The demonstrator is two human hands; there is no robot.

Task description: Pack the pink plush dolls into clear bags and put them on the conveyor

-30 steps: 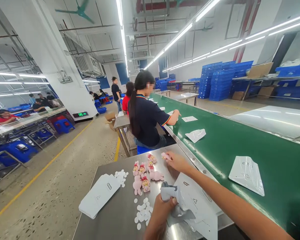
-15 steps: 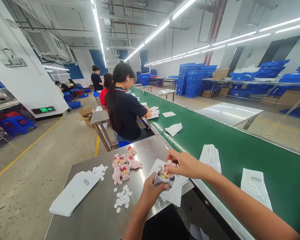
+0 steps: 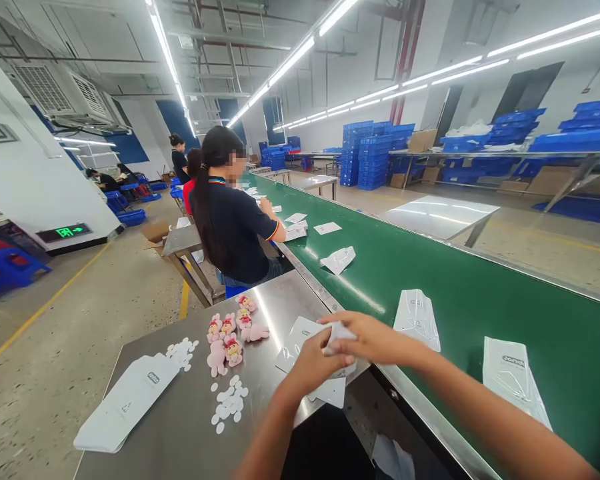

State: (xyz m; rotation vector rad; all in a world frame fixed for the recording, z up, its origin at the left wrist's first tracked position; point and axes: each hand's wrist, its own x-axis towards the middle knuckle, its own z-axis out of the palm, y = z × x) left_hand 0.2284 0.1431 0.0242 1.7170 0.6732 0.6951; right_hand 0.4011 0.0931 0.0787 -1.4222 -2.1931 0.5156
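Over the near right corner of the metal table, my left hand is closed around a small white pouch. Coming from the right, my right hand has its fingers closed on the top of the same pouch. The pink toy figure that showed earlier is out of sight, and the fingers hide most of the pouch. Flat white bags lie beneath my hands. To the left are several pink toy figures, white round discs and a stack of white bags.
A green conveyor belt runs along the right, carrying white bags such as one close to my right arm. A co-worker in a dark shirt sits ahead at the belt. More white discs lie by the stacked bags.
The pink toy figure was visible in the pouch's mouth and is now hidden. My right hand has come down over the pouch top. The view has turned slightly right.
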